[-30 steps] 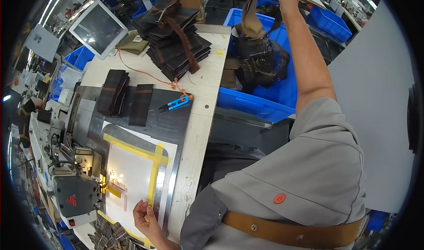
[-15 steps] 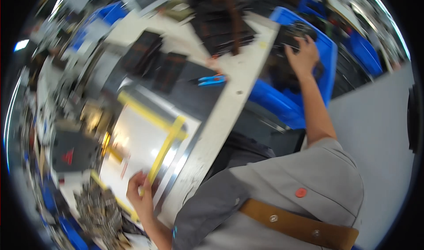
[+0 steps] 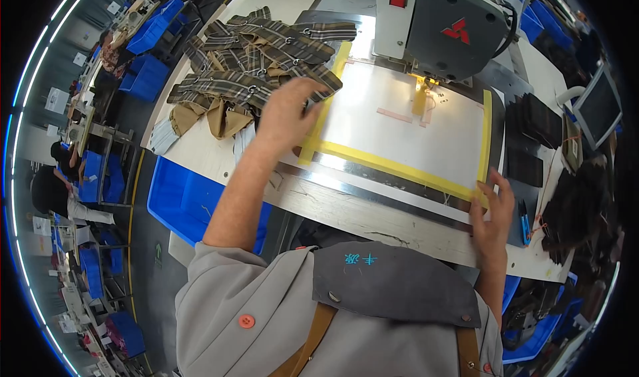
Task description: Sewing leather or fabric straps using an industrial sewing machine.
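My left hand (image 3: 287,119) is over the near right end of a pile of plaid fabric straps (image 3: 249,51) with metal fittings. Its thumb stands apart from the fingers, and the fingertips reach the end of one strap; I see no firm hold. A clear flat plate (image 3: 399,147), edged with yellow tape (image 3: 393,169), lies under the head of a sewing machine (image 3: 446,27). At the plate's near right corner is my right hand (image 3: 492,210), fingers spread and holding nothing. Thin pinkish strips (image 3: 394,115) show on the plate near the lit needle area.
Dark folded pieces (image 3: 538,121) and blue-handled snips (image 3: 525,222) lie right of the plate. A screen (image 3: 598,104) stands beyond them. One blue bin (image 3: 190,200) sits below the table's left edge. Other people work far left.
The view has swung left. My right hand has left the blue bin at the right and come to the plate's corner. My left hand has gone from the taped edge to the strap pile.
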A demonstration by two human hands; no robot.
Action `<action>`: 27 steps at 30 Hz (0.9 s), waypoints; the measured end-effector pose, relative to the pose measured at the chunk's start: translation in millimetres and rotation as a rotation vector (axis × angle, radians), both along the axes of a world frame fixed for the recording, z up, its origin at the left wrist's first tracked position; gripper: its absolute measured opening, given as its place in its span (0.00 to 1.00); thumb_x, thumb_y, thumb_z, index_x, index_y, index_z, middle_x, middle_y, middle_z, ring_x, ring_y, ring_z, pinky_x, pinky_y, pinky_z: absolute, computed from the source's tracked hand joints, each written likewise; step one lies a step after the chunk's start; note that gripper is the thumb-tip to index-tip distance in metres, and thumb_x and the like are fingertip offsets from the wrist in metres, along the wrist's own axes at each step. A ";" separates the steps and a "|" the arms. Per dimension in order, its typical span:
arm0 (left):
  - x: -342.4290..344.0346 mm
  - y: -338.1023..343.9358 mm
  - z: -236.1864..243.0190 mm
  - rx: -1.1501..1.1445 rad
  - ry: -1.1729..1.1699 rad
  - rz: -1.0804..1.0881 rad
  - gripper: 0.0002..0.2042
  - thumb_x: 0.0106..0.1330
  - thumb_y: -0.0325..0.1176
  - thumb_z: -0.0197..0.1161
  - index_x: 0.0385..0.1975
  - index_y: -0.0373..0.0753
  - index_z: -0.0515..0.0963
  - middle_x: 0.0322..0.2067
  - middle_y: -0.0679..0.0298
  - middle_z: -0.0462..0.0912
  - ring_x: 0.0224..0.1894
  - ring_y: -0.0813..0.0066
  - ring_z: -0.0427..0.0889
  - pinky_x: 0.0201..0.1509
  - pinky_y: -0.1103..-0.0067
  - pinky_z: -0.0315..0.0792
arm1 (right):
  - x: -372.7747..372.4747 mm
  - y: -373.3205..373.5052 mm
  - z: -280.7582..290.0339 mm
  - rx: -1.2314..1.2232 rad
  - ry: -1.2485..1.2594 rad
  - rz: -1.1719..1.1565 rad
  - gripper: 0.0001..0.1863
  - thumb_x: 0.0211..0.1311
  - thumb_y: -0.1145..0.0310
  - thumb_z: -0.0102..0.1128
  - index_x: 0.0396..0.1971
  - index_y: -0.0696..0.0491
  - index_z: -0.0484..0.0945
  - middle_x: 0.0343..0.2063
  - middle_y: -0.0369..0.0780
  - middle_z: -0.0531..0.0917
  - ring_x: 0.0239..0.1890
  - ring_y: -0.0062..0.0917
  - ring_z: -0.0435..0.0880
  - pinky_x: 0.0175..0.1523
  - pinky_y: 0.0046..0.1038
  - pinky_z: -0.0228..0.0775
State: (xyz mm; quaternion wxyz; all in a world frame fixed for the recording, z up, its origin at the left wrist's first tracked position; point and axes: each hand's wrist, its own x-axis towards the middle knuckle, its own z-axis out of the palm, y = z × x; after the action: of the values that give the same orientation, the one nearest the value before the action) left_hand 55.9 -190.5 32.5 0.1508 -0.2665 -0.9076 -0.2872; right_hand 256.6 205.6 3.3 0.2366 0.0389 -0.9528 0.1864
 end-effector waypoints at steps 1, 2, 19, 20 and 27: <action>-11.9 -21.6 1.5 -0.093 0.026 0.080 0.14 0.61 0.27 0.70 0.48 0.37 0.82 0.49 0.56 0.85 0.52 0.52 0.84 0.56 0.68 0.77 | -5.8 -8.6 -1.1 0.060 -0.029 0.086 0.15 0.61 0.76 0.63 0.48 0.55 0.83 0.63 0.48 0.76 0.65 0.43 0.75 0.73 0.48 0.60; -23.6 -47.5 2.0 -0.290 0.052 0.151 0.17 0.63 0.30 0.69 0.52 0.39 0.81 0.54 0.57 0.83 0.56 0.53 0.82 0.59 0.65 0.75 | -9.6 -12.5 -5.0 0.060 -0.029 0.095 0.15 0.61 0.76 0.63 0.48 0.55 0.83 0.63 0.48 0.76 0.65 0.43 0.75 0.73 0.48 0.60; -93.8 -109.2 24.0 -0.596 -0.200 0.084 0.35 0.37 0.57 0.84 0.46 0.49 0.81 0.45 0.64 0.79 0.56 0.61 0.77 0.65 0.62 0.57 | -8.6 -9.3 -13.6 -0.021 -0.084 0.097 0.12 0.61 0.75 0.63 0.45 0.56 0.85 0.60 0.47 0.79 0.60 0.42 0.78 0.72 0.48 0.61; -94.7 -108.8 25.6 -0.582 -0.175 0.061 0.32 0.40 0.56 0.84 0.43 0.48 0.82 0.43 0.64 0.79 0.55 0.60 0.78 0.65 0.61 0.57 | -8.5 -8.2 -13.0 -0.026 -0.092 0.106 0.12 0.61 0.75 0.63 0.45 0.55 0.85 0.60 0.47 0.79 0.60 0.43 0.78 0.72 0.48 0.61; -94.1 -71.5 40.2 0.404 -0.465 -0.347 0.09 0.69 0.32 0.71 0.36 0.38 0.77 0.32 0.75 0.82 0.35 0.88 0.76 0.40 0.85 0.71 | -35.9 -8.6 6.5 -0.093 -0.132 0.249 0.11 0.63 0.73 0.64 0.45 0.54 0.85 0.59 0.45 0.80 0.61 0.44 0.77 0.67 0.43 0.65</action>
State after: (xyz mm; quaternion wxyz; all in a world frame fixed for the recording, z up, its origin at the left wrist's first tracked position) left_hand -38.2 -261.9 72.7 -0.0610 -0.3091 -0.7836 -0.5355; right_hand 220.7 197.0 9.8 0.1499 0.1336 -0.9444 0.2603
